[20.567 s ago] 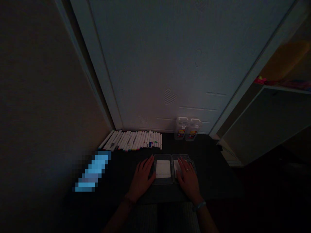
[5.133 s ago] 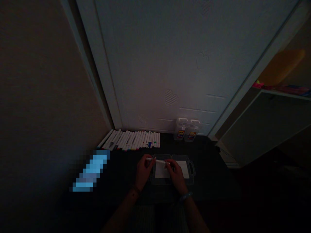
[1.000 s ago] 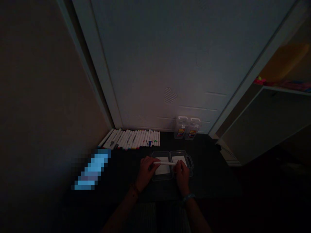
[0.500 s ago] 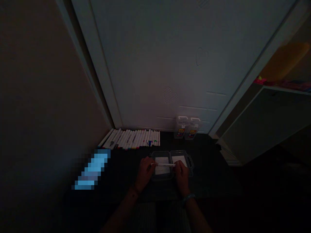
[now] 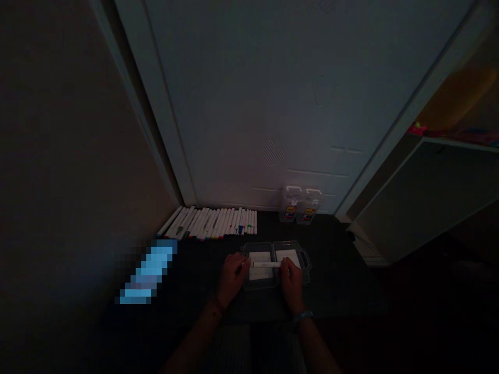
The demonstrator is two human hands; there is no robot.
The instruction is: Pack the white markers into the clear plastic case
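A white marker (image 5: pixel 265 265) lies level between my two hands, above an opened clear plastic case (image 5: pixel 260 284). My left hand (image 5: pixel 234 271) is closed on the marker's left end. The right end sits in the closed fingers of my right hand (image 5: pixel 291 275). White paper inserts (image 5: pixel 259 273) show in both halves of the case, partly covered by the marker and my right hand. The scene is dim, so the exact finger contact is hard to make out.
A row of several white markers (image 5: pixel 210 223) lies along the back left of the dark table (image 5: pixel 335 291). Two clear cases with labels (image 5: pixel 289 210) stand upright against the white panel (image 5: pixel 241 114). A pixelated bright blue shape (image 5: pixel 148 272) is at the left.
The marker appears turned slightly about its length, with less print showing on its barrel. Both hands stay in nearly the same place above the case.
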